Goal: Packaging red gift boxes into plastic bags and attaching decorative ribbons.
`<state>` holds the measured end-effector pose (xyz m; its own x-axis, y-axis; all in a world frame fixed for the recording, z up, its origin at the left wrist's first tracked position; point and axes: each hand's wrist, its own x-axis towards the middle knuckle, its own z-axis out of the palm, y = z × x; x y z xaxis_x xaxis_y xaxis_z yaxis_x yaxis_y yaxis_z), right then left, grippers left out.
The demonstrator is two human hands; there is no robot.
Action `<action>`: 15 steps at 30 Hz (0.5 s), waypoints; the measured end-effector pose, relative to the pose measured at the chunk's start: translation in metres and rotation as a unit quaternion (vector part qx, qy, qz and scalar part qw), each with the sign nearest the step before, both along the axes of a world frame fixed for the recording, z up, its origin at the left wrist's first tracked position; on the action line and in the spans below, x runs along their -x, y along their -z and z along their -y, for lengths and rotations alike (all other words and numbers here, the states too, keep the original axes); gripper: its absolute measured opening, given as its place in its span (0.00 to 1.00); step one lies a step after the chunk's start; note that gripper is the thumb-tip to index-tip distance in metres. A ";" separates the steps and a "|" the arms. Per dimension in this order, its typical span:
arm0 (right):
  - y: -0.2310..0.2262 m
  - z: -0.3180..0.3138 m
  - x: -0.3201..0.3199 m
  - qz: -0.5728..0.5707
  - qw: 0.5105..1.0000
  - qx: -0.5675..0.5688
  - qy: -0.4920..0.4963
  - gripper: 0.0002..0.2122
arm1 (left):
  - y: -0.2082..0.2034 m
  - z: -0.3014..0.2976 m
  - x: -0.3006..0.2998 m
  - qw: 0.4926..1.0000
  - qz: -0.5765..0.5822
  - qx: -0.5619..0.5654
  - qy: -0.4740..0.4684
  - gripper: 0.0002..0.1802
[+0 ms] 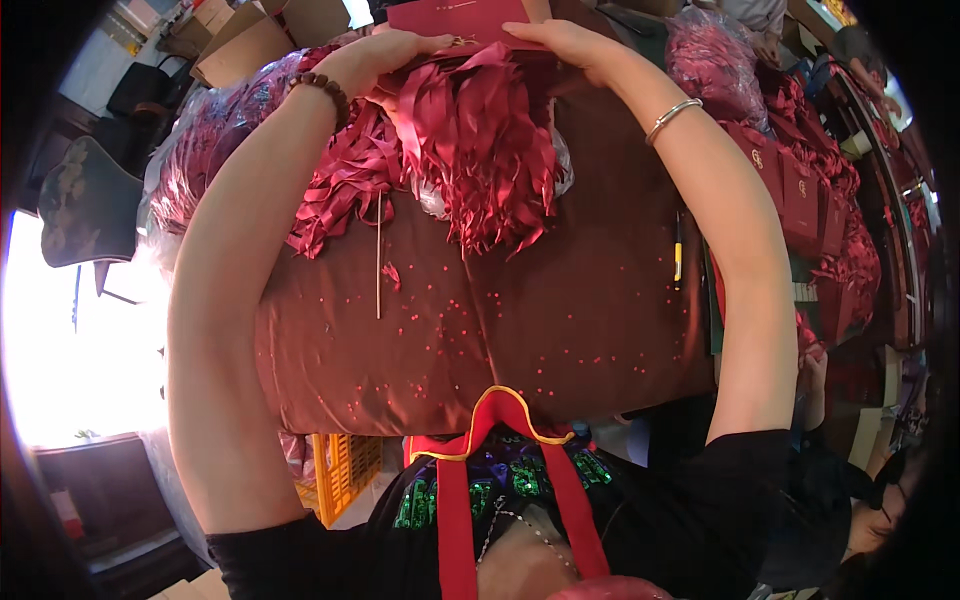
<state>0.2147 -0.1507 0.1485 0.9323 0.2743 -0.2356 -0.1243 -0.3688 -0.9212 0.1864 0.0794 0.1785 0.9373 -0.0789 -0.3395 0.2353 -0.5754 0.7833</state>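
At the far side of the table, both my arms reach around a stack of dark red paper gift bags (465, 18). My left hand (390, 52) grips its left side, thumb on top, and my right hand (580, 48) grips the right side the same way. The other fingers are partly hidden. A thick bunch of red ribbons (480, 150) hangs from the near edge of the stack over the table. More loose red ribbons (345, 185) lie to the left of it, below my left wrist.
Brown cloth (500, 320) covers the table, scattered with small red dots. A thin stick (379, 260) and a yellow pen (678, 255) lie on it. Plastic-wrapped red bundles (215, 140) are at left. More red bags (800, 195) and co-workers are at right. A yellow crate (350, 470) stands below.
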 end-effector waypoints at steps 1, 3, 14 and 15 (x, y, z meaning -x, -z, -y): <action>0.002 0.010 -0.011 -0.018 0.999 0.013 -0.032 0.31 | -0.004 0.005 0.003 1.000 0.002 0.006 0.000 0.33; 0.005 0.011 -0.014 -0.039 0.997 0.027 -0.067 0.32 | -0.014 0.018 0.016 1.000 -0.011 -0.006 0.020 0.35; -0.005 -0.011 -0.013 0.008 0.987 0.144 -0.070 0.26 | 0.027 0.004 -0.008 0.905 0.317 -0.282 -0.022 0.55; -0.004 -0.011 -0.016 0.035 0.986 0.150 -0.061 0.25 | 0.029 0.002 -0.013 0.751 0.505 -0.423 0.046 0.49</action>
